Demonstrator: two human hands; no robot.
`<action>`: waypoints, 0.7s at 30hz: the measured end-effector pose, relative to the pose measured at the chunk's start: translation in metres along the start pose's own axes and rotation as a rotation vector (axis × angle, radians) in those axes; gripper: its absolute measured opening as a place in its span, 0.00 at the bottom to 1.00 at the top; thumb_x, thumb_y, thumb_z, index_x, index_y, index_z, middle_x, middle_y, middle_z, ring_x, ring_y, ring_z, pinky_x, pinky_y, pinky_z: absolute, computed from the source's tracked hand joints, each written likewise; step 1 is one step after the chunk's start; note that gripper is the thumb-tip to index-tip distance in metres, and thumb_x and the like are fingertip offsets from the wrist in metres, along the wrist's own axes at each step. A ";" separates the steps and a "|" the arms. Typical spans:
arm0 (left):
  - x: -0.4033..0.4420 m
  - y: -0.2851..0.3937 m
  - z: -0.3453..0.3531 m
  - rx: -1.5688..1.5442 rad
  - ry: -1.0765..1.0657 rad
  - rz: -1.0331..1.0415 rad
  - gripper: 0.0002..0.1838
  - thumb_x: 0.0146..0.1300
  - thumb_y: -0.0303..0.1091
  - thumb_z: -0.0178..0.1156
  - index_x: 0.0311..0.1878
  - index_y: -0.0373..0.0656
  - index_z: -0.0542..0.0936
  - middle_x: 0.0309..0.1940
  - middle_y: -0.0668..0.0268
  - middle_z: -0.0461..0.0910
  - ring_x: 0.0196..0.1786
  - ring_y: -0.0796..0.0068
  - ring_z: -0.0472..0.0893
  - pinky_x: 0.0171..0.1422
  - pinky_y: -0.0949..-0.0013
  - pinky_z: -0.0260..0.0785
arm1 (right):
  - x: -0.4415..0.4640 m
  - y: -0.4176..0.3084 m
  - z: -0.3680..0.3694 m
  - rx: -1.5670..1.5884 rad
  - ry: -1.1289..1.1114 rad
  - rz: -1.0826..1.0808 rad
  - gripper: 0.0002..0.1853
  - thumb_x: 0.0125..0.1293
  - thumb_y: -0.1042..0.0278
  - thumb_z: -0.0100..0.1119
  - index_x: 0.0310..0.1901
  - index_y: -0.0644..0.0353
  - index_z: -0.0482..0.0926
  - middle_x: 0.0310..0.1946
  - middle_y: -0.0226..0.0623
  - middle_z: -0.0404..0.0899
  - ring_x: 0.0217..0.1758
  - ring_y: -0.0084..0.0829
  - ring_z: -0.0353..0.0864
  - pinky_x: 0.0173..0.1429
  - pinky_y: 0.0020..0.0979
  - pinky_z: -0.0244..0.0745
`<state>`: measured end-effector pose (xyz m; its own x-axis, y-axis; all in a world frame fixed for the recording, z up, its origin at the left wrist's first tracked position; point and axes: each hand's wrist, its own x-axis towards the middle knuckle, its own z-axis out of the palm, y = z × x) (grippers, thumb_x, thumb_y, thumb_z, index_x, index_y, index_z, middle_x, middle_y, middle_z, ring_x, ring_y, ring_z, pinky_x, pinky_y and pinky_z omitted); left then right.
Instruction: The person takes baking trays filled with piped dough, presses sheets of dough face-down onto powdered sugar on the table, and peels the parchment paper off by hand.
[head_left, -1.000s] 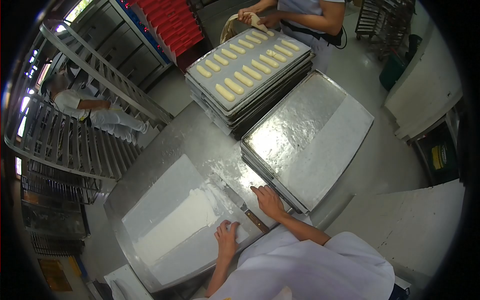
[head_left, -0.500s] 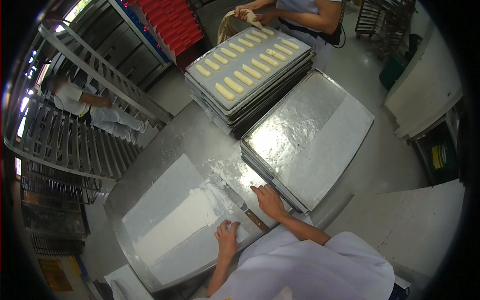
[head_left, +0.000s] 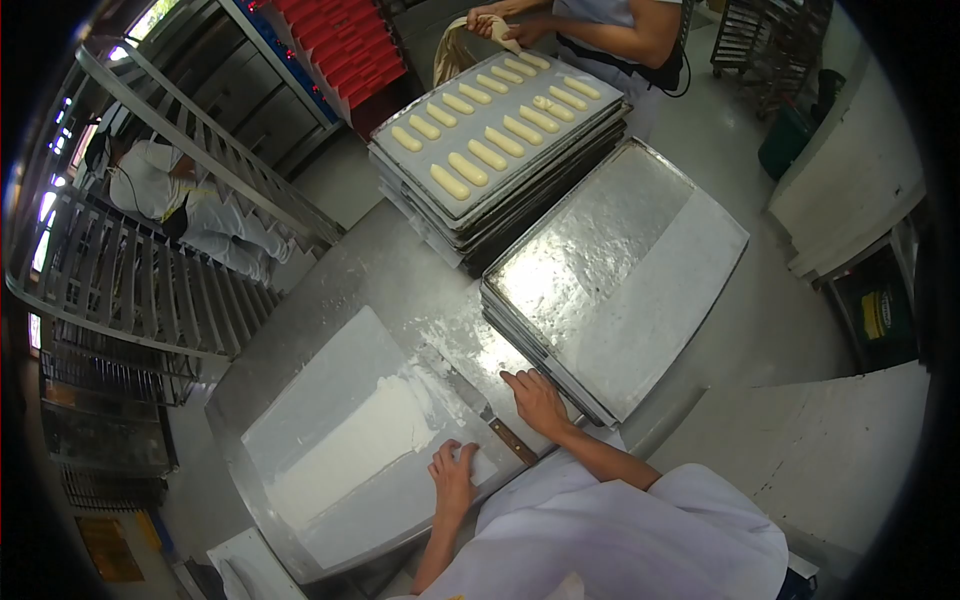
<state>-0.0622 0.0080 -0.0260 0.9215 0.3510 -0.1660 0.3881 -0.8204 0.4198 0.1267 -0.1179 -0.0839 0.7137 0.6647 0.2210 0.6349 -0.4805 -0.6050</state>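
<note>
My left hand (head_left: 455, 478) rests on the right edge of a paper sheet (head_left: 350, 350), fingers bent and apart, holding nothing. A flat white layer (head_left: 350, 455) is spread along that sheet. My right hand (head_left: 538, 402) lies on the metal table beside a stack of trays, fingers apart and without anything in them. Between my hands lies a spatula with a wooden handle (head_left: 512, 441), its blade pointing away over white smears. The top tray (head_left: 590, 240) of the near stack has a paper sheet (head_left: 665, 290) across its right part.
Behind, another tray stack (head_left: 470, 225) bears rows of piped pale strips (head_left: 487, 154). A co-worker's hands (head_left: 510, 28) hold a piping bag (head_left: 455, 55) over it. Another person (head_left: 200, 205) stands behind a metal rack (head_left: 150, 300) at left. Red crates (head_left: 345, 60) stand at the back.
The co-worker's piping bag has shifted slightly left, and another strip shows at the far end of the tray. The person behind the rack has bent and turned. My hands have stayed still.
</note>
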 end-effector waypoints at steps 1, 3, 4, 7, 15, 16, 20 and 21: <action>0.000 -0.001 0.001 -0.001 -0.001 0.000 0.31 0.43 0.15 0.61 0.53 0.52 0.75 0.55 0.57 0.66 0.58 0.55 0.66 0.57 0.56 0.56 | 0.000 0.000 0.000 -0.003 0.001 0.005 0.22 0.57 0.80 0.53 0.55 0.58 0.75 0.35 0.38 0.72 0.42 0.38 0.73 0.47 0.38 0.71; 0.000 -0.002 0.003 0.024 0.005 -0.001 0.31 0.43 0.15 0.62 0.53 0.52 0.75 0.55 0.57 0.66 0.58 0.56 0.66 0.57 0.55 0.56 | 0.000 -0.001 0.000 -0.006 0.001 0.009 0.22 0.57 0.80 0.54 0.55 0.58 0.75 0.35 0.38 0.72 0.42 0.39 0.73 0.47 0.38 0.71; 0.000 -0.002 0.002 0.022 0.004 -0.004 0.31 0.43 0.15 0.62 0.53 0.52 0.75 0.55 0.57 0.66 0.58 0.56 0.66 0.57 0.55 0.56 | 0.001 -0.001 -0.001 0.003 0.000 0.010 0.21 0.58 0.79 0.54 0.55 0.58 0.74 0.35 0.38 0.72 0.42 0.39 0.72 0.47 0.38 0.71; 0.004 0.004 -0.005 0.080 0.012 -0.001 0.30 0.44 0.17 0.62 0.53 0.53 0.75 0.55 0.58 0.66 0.59 0.56 0.66 0.57 0.55 0.56 | 0.002 -0.004 -0.003 0.037 -0.008 0.024 0.20 0.61 0.77 0.54 0.56 0.59 0.74 0.35 0.39 0.72 0.42 0.39 0.72 0.47 0.38 0.70; 0.108 0.043 -0.073 -0.045 0.363 0.115 0.17 0.53 0.24 0.61 0.48 0.48 0.78 0.50 0.61 0.71 0.56 0.59 0.68 0.60 0.56 0.55 | 0.007 -0.041 -0.057 0.418 0.011 0.153 0.20 0.64 0.73 0.55 0.59 0.62 0.72 0.33 0.42 0.72 0.39 0.40 0.73 0.45 0.39 0.69; 0.128 0.051 -0.081 -0.069 0.420 0.133 0.16 0.55 0.25 0.60 0.48 0.47 0.78 0.50 0.60 0.72 0.55 0.59 0.69 0.60 0.56 0.54 | 0.013 -0.047 -0.078 0.493 0.040 0.130 0.19 0.64 0.74 0.55 0.57 0.62 0.73 0.33 0.42 0.73 0.38 0.40 0.73 0.44 0.39 0.69; 0.217 0.087 -0.110 -0.096 0.616 0.268 0.17 0.57 0.23 0.57 0.50 0.46 0.77 0.49 0.61 0.73 0.52 0.60 0.71 0.60 0.56 0.54 | 0.067 -0.023 -0.157 0.421 0.312 0.087 0.11 0.64 0.77 0.54 0.48 0.64 0.77 0.33 0.43 0.76 0.36 0.38 0.76 0.44 0.34 0.71; 0.242 0.095 -0.114 -0.079 0.643 0.247 0.19 0.55 0.21 0.57 0.52 0.45 0.77 0.49 0.60 0.72 0.52 0.59 0.71 0.59 0.57 0.55 | 0.090 -0.009 -0.184 0.368 0.385 0.136 0.10 0.64 0.77 0.55 0.46 0.65 0.78 0.33 0.43 0.76 0.36 0.38 0.77 0.45 0.33 0.72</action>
<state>0.1967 0.0667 0.0756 0.7839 0.3758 0.4943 0.1431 -0.8840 0.4452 0.2402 -0.1592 0.0821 0.8826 0.3197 0.3446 0.4333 -0.2693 -0.8601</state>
